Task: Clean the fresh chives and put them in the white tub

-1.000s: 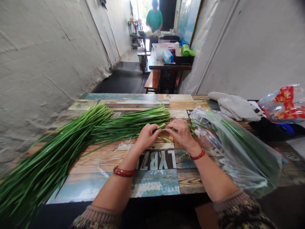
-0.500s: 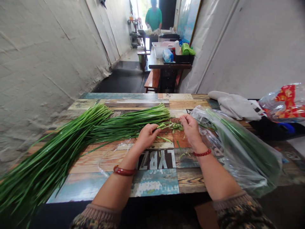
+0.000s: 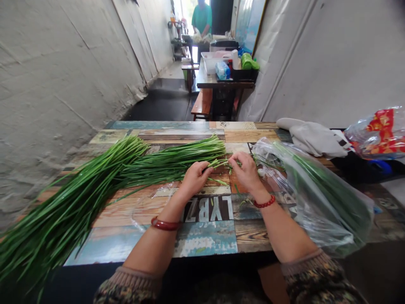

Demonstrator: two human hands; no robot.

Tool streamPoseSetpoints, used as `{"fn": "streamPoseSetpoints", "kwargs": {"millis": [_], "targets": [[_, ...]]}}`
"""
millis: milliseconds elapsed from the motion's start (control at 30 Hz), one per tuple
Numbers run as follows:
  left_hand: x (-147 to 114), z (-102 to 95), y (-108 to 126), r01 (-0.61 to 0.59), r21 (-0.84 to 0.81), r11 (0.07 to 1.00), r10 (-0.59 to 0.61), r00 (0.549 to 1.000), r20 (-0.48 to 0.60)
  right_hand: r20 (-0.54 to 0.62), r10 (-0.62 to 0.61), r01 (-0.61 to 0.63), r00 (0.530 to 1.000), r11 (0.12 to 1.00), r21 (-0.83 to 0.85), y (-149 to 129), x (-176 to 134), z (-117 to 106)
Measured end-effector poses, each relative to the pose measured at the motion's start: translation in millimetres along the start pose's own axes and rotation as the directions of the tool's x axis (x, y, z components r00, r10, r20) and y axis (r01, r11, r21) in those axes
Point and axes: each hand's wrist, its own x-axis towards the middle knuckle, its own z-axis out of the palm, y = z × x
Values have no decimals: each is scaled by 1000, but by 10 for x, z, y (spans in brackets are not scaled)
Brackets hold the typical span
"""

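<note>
Running crosswise, green stalks (image 3: 220,163) point rightward, pinched by the fingers (image 3: 207,172) of the left hand (image 3: 193,179) and right hand (image 3: 248,172).

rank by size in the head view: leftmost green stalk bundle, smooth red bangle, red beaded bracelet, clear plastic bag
1. Leftmost green stalk bundle
2. Clear plastic bag
3. Smooth red bangle
4. Red beaded bracelet

You have one left hand (image 3: 196,179), one right hand (image 3: 248,172), two red bracelets (image 3: 165,224), two loose piles of green stalks (image 3: 79,194), one bagged bunch (image 3: 329,196) and one co-worker (image 3: 201,17).
</note>
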Motion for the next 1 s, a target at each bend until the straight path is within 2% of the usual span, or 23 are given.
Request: {"fn": "streamPoseSetpoints", "kwargs": {"millis": [100,167,333,500,700,833,1000], "targets": [[2,-1,-6,32,-26,999,-33,999,-25,-43,36,-38,998,998,-40,106,24,-83],[1,-7,-3,49,-59,997,-52,997,-48,-25,30,-32,999,996,-89,187,36,-142],[-5,-34,23,83,-130,988,-94,992,-84,152,-6,41,988,973,-228,273,13,-247],[-9,-42,29,93,-152,984,-109,989,-100,297,-55,119,953,972,-203,196,-26,-288],[-8,-47,33,85,-149,985,-101,989,-105,269,-51,91,962,986,-138,78,10,-224],[-5,-54,42,96,-123,988,-107,990,-92,332,-103,129,938,990,-57,-24,-28,-125],[-3,-42,29,87,-108,990,-97,991,-96,317,-114,161,942,979,-125,-102,-102,18]]}}
